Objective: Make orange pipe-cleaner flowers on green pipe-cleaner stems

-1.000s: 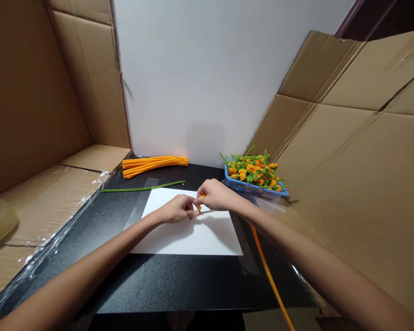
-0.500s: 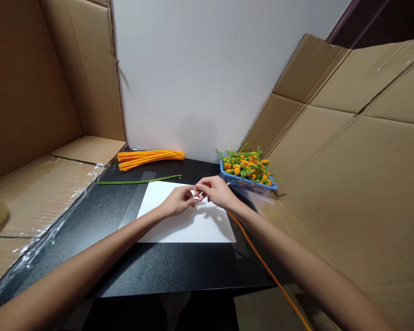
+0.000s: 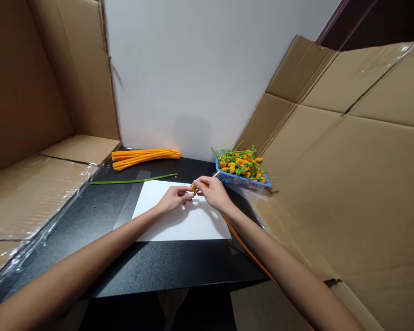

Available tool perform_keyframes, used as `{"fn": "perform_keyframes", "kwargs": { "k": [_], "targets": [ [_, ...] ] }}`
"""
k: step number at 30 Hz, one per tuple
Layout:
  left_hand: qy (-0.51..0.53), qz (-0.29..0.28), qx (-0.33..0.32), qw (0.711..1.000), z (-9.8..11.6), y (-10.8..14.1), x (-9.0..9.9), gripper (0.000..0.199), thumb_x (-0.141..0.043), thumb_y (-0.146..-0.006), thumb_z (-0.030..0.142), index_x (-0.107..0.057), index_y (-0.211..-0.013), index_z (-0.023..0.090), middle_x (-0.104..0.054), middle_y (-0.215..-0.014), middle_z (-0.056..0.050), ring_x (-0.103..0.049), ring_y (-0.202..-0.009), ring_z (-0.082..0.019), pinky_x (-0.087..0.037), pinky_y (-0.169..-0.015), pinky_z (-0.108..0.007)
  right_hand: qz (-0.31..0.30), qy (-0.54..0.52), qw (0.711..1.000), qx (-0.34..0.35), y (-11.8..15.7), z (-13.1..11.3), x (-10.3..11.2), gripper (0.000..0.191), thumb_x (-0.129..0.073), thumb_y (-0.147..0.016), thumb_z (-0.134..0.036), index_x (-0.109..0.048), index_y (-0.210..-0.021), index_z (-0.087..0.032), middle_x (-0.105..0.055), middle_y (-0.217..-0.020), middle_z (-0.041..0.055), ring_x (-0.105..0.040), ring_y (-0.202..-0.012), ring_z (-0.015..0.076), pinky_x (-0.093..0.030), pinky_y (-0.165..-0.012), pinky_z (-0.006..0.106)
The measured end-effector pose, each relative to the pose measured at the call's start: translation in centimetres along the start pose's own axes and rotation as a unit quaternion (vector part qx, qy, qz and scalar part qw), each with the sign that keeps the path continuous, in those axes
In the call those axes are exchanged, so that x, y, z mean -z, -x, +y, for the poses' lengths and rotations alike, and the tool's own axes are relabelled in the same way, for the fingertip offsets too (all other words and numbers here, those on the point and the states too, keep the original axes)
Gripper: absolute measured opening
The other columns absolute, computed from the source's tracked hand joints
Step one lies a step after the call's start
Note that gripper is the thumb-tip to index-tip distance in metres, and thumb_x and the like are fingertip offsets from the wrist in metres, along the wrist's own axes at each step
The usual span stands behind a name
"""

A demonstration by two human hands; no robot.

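Over the white sheet, my left hand (image 3: 175, 198) and my right hand (image 3: 214, 191) meet fingertip to fingertip. Both are closed in a pinch on an orange pipe cleaner (image 3: 193, 187), which looks bent or coiled between them. Its long tail (image 3: 243, 245) runs under my right forearm and over the table's front edge. From behind my right hand pokes the tip of a thin pale stick (image 3: 216, 174); the fingers hide the rest. Beneath my hands lies the white paper (image 3: 182, 227).
A bundle of orange pipe cleaners (image 3: 146, 157) lies at the back left, with a green pipe cleaner (image 3: 133, 179) in front. At the back right stands a blue basket (image 3: 243, 182) full of orange-and-green pipe-cleaner flowers (image 3: 240, 162). Cardboard panels (image 3: 331, 184) flank the black table (image 3: 179, 266).
My right hand has turned and lifted slightly, so more orange shows between the fingertips and the stick's tip points further up. The whole view has shifted a little.
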State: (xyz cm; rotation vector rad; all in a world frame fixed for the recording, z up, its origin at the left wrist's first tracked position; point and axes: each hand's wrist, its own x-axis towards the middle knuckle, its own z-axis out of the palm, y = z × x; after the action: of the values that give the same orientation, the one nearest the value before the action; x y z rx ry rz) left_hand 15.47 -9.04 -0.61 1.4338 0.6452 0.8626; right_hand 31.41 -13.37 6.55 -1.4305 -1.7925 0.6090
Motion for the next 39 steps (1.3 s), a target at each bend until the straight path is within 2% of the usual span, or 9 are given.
{"fn": "perform_keyframes", "kwargs": {
  "k": [4,6,12,16,20,23,27,32,39],
  "targets": [
    [0.145,0.038,0.062,0.987,0.4,0.0,-0.2,0.043,-0.085,-0.064,0.03,-0.073,-0.1,0.008,-0.067,-0.071,-0.007,-0.053,-0.06,-0.011,-0.039,-0.058,-0.023,0.064,0.011,0.995,0.071,0.4,-0.3,0.0,0.022,-0.055,-0.093,-0.031,-0.072,-0.084,-0.019,-0.07,-0.084,0.0047,-0.065,-0.079,0.0176,-0.051,-0.072,0.029],
    [0.201,0.033,0.081,0.976,0.7,0.1,-0.1,0.036,-0.085,-0.065,0.027,-0.073,-0.093,0.008,-0.065,-0.072,-0.006,-0.052,-0.06,-0.009,-0.038,-0.057,-0.021,0.079,0.019,0.989,0.12,0.5,-0.6,0.0,0.022,-0.054,-0.094,-0.029,-0.071,-0.085,-0.019,-0.069,-0.086,0.0053,-0.064,-0.08,0.0173,-0.05,-0.072,0.028],
    [0.237,-0.022,0.111,0.965,1.5,0.5,0.4,0.024,-0.084,-0.069,0.023,-0.071,-0.081,0.007,-0.06,-0.07,-0.003,-0.045,-0.056,-0.005,-0.035,-0.052,-0.017,0.032,0.052,0.977,0.205,0.4,-0.6,0.2,0.025,-0.049,-0.099,-0.031,-0.067,-0.088,-0.019,-0.064,-0.089,0.0068,-0.061,-0.083,0.0175,-0.048,-0.077,0.029],
    [0.236,-0.03,0.098,0.966,1.7,0.7,0.3,0.024,-0.082,-0.07,0.02,-0.072,-0.089,0.009,-0.06,-0.072,-0.003,-0.049,-0.061,-0.007,-0.037,-0.054,-0.018,0.009,0.037,0.984,0.175,0.3,0.0,0.3,0.028,-0.046,-0.1,-0.037,-0.066,-0.091,-0.02,-0.063,-0.093,0.0073,-0.061,-0.086,0.0183,-0.049,-0.08,0.03],
    [0.197,-0.035,0.091,0.976,1.4,0.6,0.2,0.02,-0.083,-0.068,0.022,-0.069,-0.069,0.009,-0.06,-0.069,-0.005,-0.048,-0.06,-0.008,-0.037,-0.054,-0.02,-0.011,0.015,0.989,0.146,0.4,0.3,0.0,0.028,-0.049,-0.099,-0.037,-0.067,-0.088,-0.019,-0.063,-0.092,0.0069,-0.061,-0.086,0.0188,-0.05,-0.078,0.03],
    [0.185,-0.01,0.093,0.978,1.0,0.4,0.0,0.023,-0.085,-0.065,0.024,-0.069,-0.066,0.009,-0.061,-0.069,-0.005,-0.047,-0.058,-0.007,-0.037,-0.054,-0.02,0.013,0.02,0.988,0.152,0.6,0.0,-0.1,0.024,-0.053,-0.097,-0.032,-0.069,-0.085,-0.018,-0.064,-0.088,0.006,-0.061,-0.083,0.0177,-0.048,-0.076,0.029],
    [0.207,0.045,0.096,0.972,1.0,0.3,0.0,0.022,-0.085,-0.069,0.024,-0.074,-0.08,0.008,-0.064,-0.074,-0.006,-0.05,-0.059,-0.007,-0.039,-0.054,-0.02,0.051,0.025,0.989,0.134,1.0,-0.5,0.0,0.021,-0.059,-0.093,-0.027,-0.071,-0.08,-0.017,-0.067,-0.083,0.0051,-0.061,-0.079,0.0166,-0.044,-0.071,0.028],
    [0.272,0.106,0.108,0.95,1.6,0.4,0.1,0.015,-0.076,-0.078,0.01,-0.075,-0.093,0.007,-0.065,-0.077,-0.007,-0.054,-0.06,-0.007,-0.044,-0.053,-0.016,0.019,-0.03,0.996,0.08,1.6,0.9,0.5,0.021,-0.063,-0.09,-0.032,-0.074,-0.082,-0.017,-0.069,-0.081,0.0049,-0.058,-0.072,0.0155,-0.041,-0.065,0.027],
    [0.308,0.064,0.113,0.942,1.7,0.2,-0.2,0.014,-0.071,-0.082,0.008,-0.073,-0.096,0.006,-0.065,-0.076,-0.006,-0.055,-0.062,-0.004,-0.043,-0.057,-0.012,-0.063,-0.049,0.996,0.033,1.9,3.4,2.1,0.026,-0.065,-0.087,-0.038,-0.077,-0.081,-0.016,-0.068,-0.077,0.0046,-0.054,-0.069,0.0149,-0.038,-0.065,0.027]
  ]
}}
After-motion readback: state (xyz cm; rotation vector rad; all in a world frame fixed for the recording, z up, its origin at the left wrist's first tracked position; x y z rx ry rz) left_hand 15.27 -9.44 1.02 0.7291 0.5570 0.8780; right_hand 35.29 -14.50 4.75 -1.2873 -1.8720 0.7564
